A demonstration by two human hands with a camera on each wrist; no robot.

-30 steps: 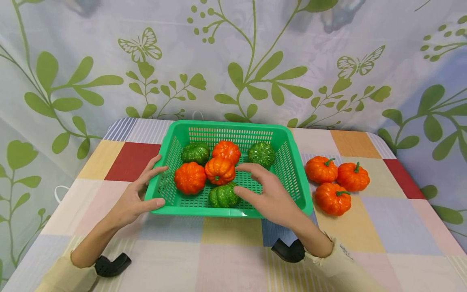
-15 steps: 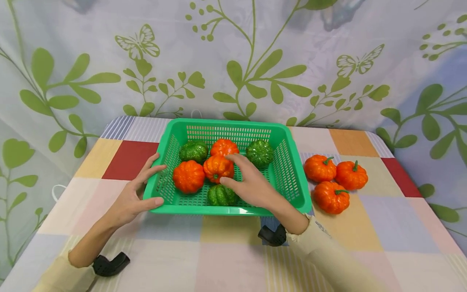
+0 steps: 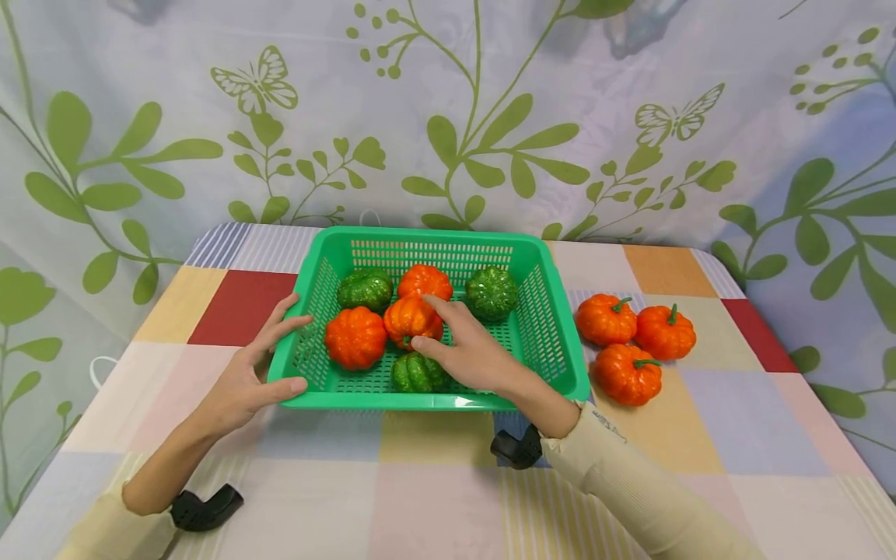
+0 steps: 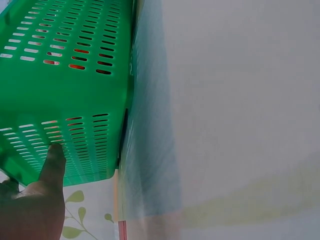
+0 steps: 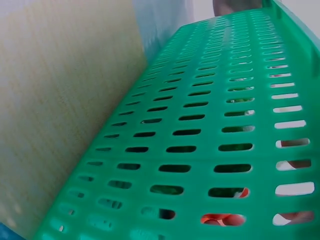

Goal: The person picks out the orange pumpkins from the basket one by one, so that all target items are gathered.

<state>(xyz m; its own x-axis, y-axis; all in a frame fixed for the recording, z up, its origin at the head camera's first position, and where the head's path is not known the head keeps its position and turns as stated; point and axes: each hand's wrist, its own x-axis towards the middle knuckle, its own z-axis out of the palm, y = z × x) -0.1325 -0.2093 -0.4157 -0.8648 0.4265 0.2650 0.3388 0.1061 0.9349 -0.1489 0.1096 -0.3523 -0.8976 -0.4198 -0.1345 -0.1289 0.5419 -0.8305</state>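
Observation:
A green plastic basket (image 3: 420, 401) with slotted walls stands on the table, holding several small pumpkins. My right hand (image 3: 476, 350) reaches in over the front rim and grips an orange pumpkin (image 3: 408, 320) from its right side, thumb in front and fingers behind. Around that pumpkin lie a red-orange pumpkin (image 3: 355, 339), another orange pumpkin (image 3: 425, 280) behind, and green pumpkins (image 3: 365, 289). My left hand (image 3: 241, 381) is spread at the basket's left end, with the thumb on the front corner. In the left wrist view a finger (image 4: 54, 167) touches the outer wall.
Three orange pumpkins with green stems (image 3: 628, 375) sit together on the table to the right of the basket. A patchwork-patterned cloth (image 3: 434, 498) covers the table. Behind it hangs a leaf-and-butterfly curtain (image 3: 336, 93).
My right hand has moved left and closed its fingers and thumb about the orange pumpkin. The left hand keeps its place at the basket, and the head view has shifted slightly.

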